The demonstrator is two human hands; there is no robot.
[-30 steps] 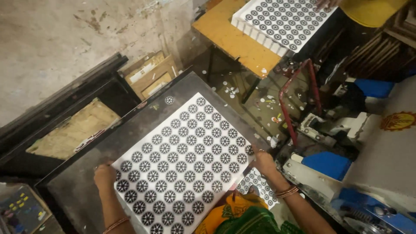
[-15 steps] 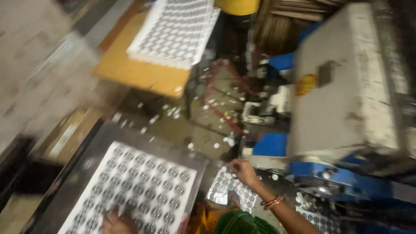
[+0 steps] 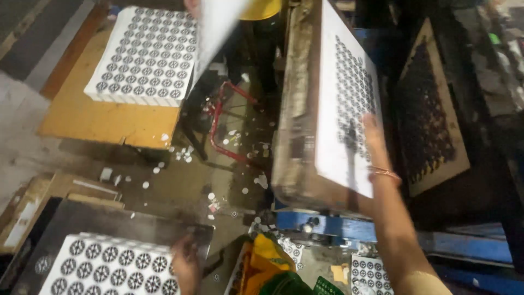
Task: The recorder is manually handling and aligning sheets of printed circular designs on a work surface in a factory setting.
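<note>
With our right hand at three o'clock, fingers flat and together, we press a printed sheet onto the press platen to seat it, while our left hand, grip blurred beyond telling, rests on the sheet stack at seven o'clock.

Right hand reaching up and away from body, arm stretching long from lower right, forearm bare, thin bangle sitting at wrist. Palm lying flat, fingers extending together and pointing upward, pressing on white printed sheet; nothing gripped. Left hand staying low, near body, far below and left of that sheet, blurred, fingers curling loosely downward; whether pinching anything not showing. Left forearm mostly out of view.
</note>
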